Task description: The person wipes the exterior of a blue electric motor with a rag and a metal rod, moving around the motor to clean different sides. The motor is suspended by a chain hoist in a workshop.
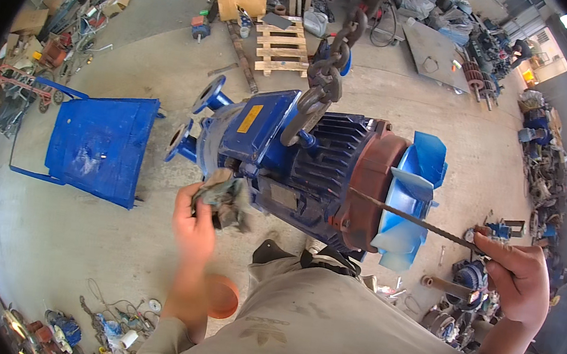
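Observation:
A blue electric motor [333, 144] with cooling fins hangs in front of me from a heavy chain [328, 77] and hook. Its right end has a red-brown end cover [370, 187] and a light-blue fan [407, 212]. My right hand [522, 282] pinches one end of a thin, dark ribbed rod [425, 225]. The rod slants up leftward across the fan, its far tip over the end cover; contact cannot be made out. In my closed left hand [195, 231] is a crumpled, dirty rag [224, 204], just below the motor's left part.
A blue platform cart [98, 145] stands at left. Beyond the motor lie a wooden pallet [282, 47] and a metal plate [437, 55]. An orange-brown bucket [221, 296] sits beside my left forearm. Machine parts crowd the right wall, with scrap piled at far left.

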{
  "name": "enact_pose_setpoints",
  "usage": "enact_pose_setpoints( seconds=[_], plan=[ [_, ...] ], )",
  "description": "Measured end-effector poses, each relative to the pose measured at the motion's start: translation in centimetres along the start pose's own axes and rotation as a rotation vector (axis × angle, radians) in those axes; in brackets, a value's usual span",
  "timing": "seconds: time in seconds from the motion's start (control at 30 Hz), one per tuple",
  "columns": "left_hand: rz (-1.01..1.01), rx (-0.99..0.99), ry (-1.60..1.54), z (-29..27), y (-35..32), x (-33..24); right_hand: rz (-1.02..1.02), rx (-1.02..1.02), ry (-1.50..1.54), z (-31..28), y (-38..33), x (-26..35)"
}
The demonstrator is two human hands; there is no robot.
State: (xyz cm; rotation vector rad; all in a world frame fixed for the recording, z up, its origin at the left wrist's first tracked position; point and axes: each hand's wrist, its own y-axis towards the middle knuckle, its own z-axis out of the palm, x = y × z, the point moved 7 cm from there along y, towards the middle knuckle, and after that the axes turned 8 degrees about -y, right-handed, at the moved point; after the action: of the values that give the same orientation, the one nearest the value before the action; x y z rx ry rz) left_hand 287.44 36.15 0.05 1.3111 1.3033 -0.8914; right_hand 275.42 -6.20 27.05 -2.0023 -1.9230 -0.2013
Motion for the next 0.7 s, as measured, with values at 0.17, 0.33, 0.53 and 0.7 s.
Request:
enact_pose_setpoints(
  seconds=[0.17,0.33,0.53,0.7],
  plan=[
    [-0.304,-0.192,-0.128,-4.7,-2.5,5.3,-0.148,0.02,0.155,-0.5,1.9,-1.6],
    [-0.364,-0.252,-0.394,-3.4,-4.0,2.3,-0.264,0.167,0.165,-0.2,5.7,-2.6],
    [-0.481,-0.13,-0.717,0.6,-4.8,-3.9,-0.401,0.073,0.174,0.9,8.5,-2.6],
    [-0.44,-0.071,-0.928,2.1,-5.3,-7.0,-0.467,0.138,0.241,2.7,9.1,-0.7]
  ],
)
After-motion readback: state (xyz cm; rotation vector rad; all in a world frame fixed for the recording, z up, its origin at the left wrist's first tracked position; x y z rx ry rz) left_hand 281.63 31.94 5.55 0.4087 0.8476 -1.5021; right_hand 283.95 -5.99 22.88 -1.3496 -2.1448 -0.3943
